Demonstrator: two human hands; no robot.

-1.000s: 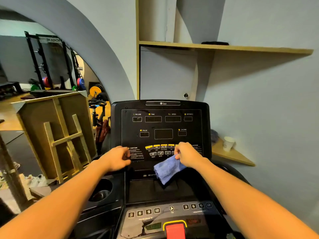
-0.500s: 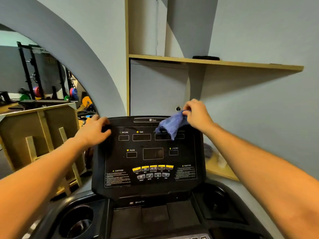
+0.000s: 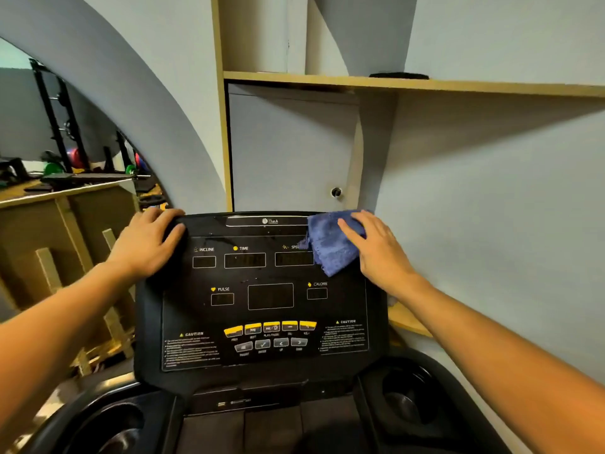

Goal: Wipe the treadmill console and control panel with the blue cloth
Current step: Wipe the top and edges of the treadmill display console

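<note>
1. The blue cloth [image 3: 330, 247] lies under the fingers of the right hand [image 3: 379, 253], pressed flat against the upper right corner of the treadmill console [image 3: 262, 303]. Most of the cloth spreads to the left of and below the fingers.
2. The right hand is spread nearly flat, fingers extended and close together, palm toward the panel. It pins the cloth against the console rather than gripping it in a fist; whether the thumb tucks under the fabric cannot be told.
3. The cloth is a mid-blue, slightly fuzzy terry-like fabric, crumpled and folded over on itself. Its top edge reaches the console's upper rim, and one pointed corner hangs down toward the space above the CALORIE window [image 3: 317, 293]. It covers the end of the SPEED label [image 3: 291, 247].
4. The left hand [image 3: 147, 244] clasps the upper left corner of the console, fingers curled over the top edge and thumb on the front face beside the INCLINE label [image 3: 206, 249]. It holds nothing else.
5. The console is black and glossy, tilted back, with dark unlit display windows and a row of yellow buttons [image 3: 270, 327] above grey ones low on the face.
6. Below the console sit two round cup holders, one at the left [image 3: 111, 430] and one at the right [image 3: 404, 396].
7. A wooden shelf [image 3: 425, 84] crosses the pale wall above.
</note>
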